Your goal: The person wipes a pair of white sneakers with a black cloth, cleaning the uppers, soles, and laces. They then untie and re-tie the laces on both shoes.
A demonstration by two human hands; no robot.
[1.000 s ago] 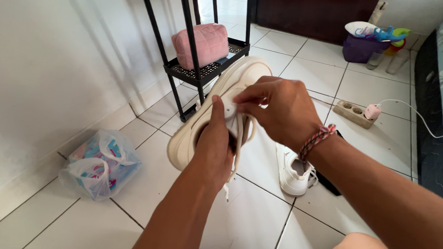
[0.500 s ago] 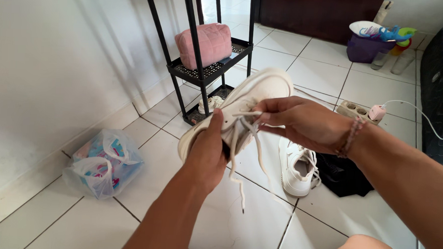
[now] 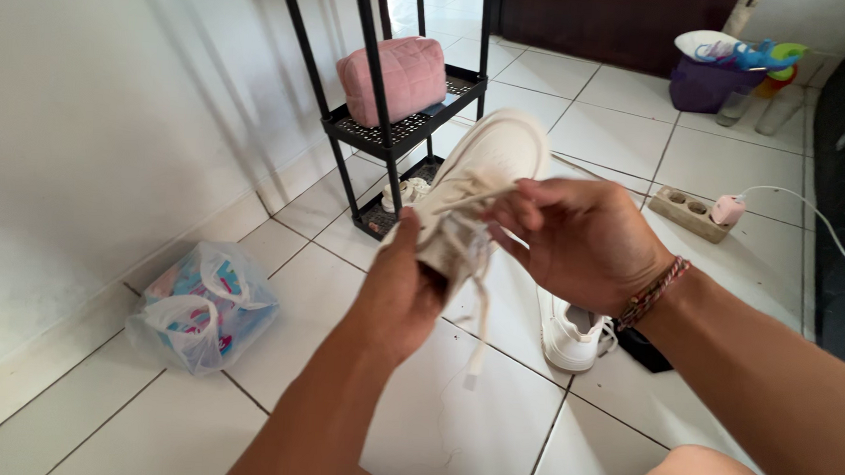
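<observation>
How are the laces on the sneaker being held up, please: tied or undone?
Undone: the sneaker has a lace dangling loose below it, while the right hand pinches another strand and the left hand grips the shoe.

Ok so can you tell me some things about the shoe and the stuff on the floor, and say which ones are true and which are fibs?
1. The left hand holds a cream shoe up off the floor. True.
2. The right hand is pinching the shoe's lace. True.
3. The pink pouch lies on the floor tiles. False: it sits on a shelf of the black rack.
4. A second white shoe sits on the floor. True.
5. The plastic bag hangs from the rack. False: it rests on the floor by the wall.
6. Both hands are empty. False: both are on the shoe.
</observation>
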